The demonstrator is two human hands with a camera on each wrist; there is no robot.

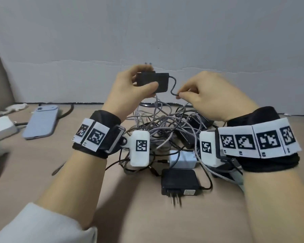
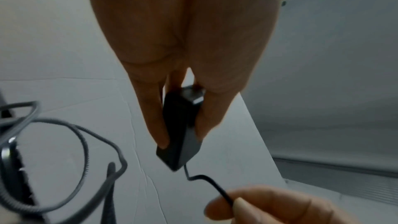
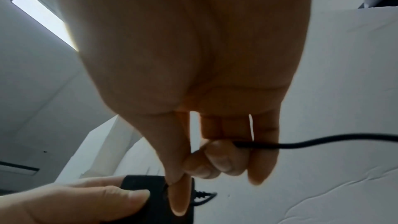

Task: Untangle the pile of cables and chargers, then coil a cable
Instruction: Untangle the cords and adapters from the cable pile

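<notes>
While the left hand (image 1: pixel 130 85) clasped the black charger (image 1: pixel 158 81) above the tangled pile (image 1: pixel 165 127) at twelve o'clock, the right hand (image 1: pixel 209 95) pinched its thin cord (image 1: pixel 173 86) at three o'clock, likely to trace it free.

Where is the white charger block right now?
In the head view the white charger block lies on the table at the near edge of the cable pile, between the two wrists, just behind the black adapter with prongs.
</notes>
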